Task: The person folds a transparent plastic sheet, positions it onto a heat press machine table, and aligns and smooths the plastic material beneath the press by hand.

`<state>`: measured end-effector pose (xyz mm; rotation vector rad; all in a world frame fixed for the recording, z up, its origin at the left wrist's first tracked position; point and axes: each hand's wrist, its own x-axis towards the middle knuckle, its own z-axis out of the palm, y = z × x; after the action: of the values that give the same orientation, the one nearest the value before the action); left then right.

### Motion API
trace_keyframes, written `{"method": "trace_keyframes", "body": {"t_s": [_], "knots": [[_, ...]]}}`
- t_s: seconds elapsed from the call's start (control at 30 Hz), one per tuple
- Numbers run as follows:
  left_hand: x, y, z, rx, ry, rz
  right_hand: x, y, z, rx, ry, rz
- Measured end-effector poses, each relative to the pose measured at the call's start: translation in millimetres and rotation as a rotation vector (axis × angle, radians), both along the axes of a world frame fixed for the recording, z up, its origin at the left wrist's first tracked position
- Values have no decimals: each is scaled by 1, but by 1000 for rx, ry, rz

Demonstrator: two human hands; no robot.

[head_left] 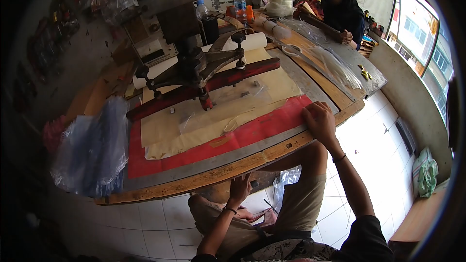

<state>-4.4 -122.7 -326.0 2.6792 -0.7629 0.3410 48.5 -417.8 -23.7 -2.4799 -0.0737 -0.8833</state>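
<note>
My right hand [321,122] rests at the right end of a red sheet [238,138] by the table's front edge, its fingers bent and pressed together. Whatever they pinch is hidden. Just below the table edge, my left hand [240,189] points upward with its fingers stretched out, near a small dark piece [254,183]. On the red sheet lies a tan sheet [162,140], with clear plastic film [213,111] over it. Above these hangs a press with a long red bar [213,87], held by dark metal arms [213,60].
Clear plastic bags [92,145] drape over the table's left end. Scissors [291,49], plastic strips [335,68] and a roll [279,5] lie towards the back right, with bottles [240,6] behind. Another person [342,9] leans on the far end. A green sack [425,172] stands right.
</note>
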Motion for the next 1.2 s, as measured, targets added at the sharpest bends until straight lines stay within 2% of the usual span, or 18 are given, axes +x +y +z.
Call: {"method": "trace_keyframes", "body": {"t_s": [0.23, 0.43, 0.63, 1.2], "knots": [[-2, 3, -11, 12, -60, -5, 0, 1, 0, 11, 1, 2], [-1, 4, -17, 11, 66, -23, 1, -1, -2, 0, 15, -15], [-3, 2, -9, -23, 10, 0, 2, -3, -5, 4, 10, -10], [-2, 2, -13, -45, 86, -18, 1, -1, -4, -1, 8, -18]]}}
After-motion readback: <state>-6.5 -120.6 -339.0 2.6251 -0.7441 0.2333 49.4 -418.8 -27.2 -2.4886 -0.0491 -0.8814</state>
